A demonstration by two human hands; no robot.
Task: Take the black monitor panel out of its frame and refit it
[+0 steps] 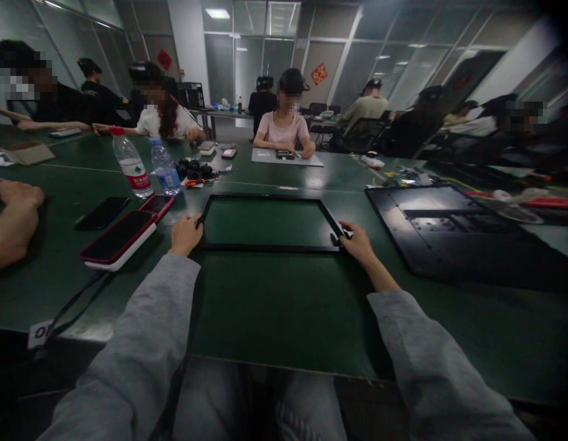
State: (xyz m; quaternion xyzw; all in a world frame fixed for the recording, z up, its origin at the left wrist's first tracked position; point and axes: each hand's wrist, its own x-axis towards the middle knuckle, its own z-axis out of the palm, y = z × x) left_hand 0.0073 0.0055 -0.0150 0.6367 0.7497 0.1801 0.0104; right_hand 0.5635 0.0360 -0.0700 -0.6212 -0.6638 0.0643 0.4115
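Observation:
In front of me a thin black rectangular frame, which looks like a screen bezel, is at the green table; whether it rests there or is slightly raised I cannot tell. My left hand grips its left side, fingers curled round the edge. On the opposite side, my right hand is closed around the right edge, with a small pale patch showing near the fingers. Green tabletop shows through the frame's opening. A large black panel, like the back of a display, lies to the right of my right hand.
Left of the frame lie a black phone and a red-edged phone on a white block. Two bottles, one red-capped and one blue-capped, stand behind them. A co-worker's hand rests at far left. Several people sit beyond.

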